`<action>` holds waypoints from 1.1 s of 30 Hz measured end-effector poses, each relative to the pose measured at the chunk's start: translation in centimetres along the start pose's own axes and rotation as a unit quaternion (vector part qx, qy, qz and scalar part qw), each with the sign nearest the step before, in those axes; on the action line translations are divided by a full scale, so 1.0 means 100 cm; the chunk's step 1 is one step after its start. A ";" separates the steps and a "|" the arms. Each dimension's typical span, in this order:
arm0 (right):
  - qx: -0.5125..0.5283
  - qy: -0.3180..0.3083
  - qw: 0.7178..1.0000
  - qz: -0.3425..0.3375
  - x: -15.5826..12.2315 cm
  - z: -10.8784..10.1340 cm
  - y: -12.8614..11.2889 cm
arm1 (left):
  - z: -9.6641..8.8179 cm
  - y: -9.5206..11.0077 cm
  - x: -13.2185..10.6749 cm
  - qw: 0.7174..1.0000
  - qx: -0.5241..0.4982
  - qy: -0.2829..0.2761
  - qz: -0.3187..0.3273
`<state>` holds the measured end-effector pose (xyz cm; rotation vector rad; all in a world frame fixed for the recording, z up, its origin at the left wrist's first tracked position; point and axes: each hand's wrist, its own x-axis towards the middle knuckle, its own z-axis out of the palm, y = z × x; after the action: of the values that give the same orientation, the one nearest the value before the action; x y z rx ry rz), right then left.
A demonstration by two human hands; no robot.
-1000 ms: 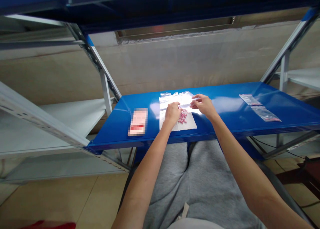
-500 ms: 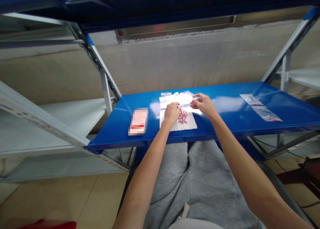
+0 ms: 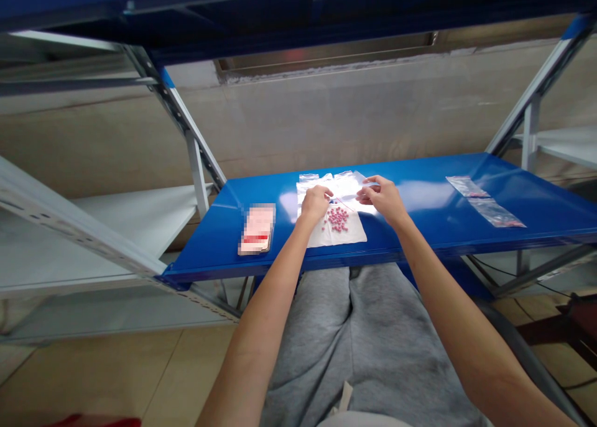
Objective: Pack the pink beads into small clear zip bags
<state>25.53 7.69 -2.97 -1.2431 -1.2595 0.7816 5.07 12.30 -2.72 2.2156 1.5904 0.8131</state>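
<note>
My left hand [image 3: 316, 204] is closed in a pinch above the white sheet [image 3: 357, 233]. What its fingertips hold, if anything, is too small to make out. Just below them lies a loose pile of small pink beads [image 3: 337, 219] on the sheet. Across from it, my right hand [image 3: 380, 197] has thumb and fingers drawn together at the edge of a clear plastic zip bag [image 3: 347, 188]. Glare blurs much of that bag, and a thin reddish line runs across it.
A pixelated pink-and-white phone-like object [image 3: 257, 229] lies to the left on the blue shelf [image 3: 420, 222]. Two clear bags with reddish strips [image 3: 495, 211] lie at the right. Metal shelf posts [image 3: 193, 125] stand at both sides, and another blue shelf [image 3: 298, 23] hangs overhead.
My left hand has moved slightly up and left, away from the beads, which show more fully now. My right hand stays nearly in place by the clear bag.
</note>
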 end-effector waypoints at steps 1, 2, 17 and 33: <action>0.002 0.001 1.000 0.002 0.000 0.000 0.000 | -0.001 -0.002 0.001 1.000 -0.001 0.000 0.004; 0.006 0.003 1.000 0.006 0.000 -0.001 0.001 | -0.002 -0.005 0.003 1.000 -0.002 0.000 0.008; 0.068 0.033 0.995 0.058 -0.006 -0.008 0.007 | -0.006 0.013 0.013 0.995 0.046 -0.085 0.035; 0.092 0.038 0.991 0.086 -0.006 -0.005 0.015 | -0.022 0.003 0.009 0.985 0.002 -0.167 0.045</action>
<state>26.20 7.28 -4.48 -1.2291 -1.0045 0.9452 4.16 12.90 -0.57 2.2942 1.3417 0.4293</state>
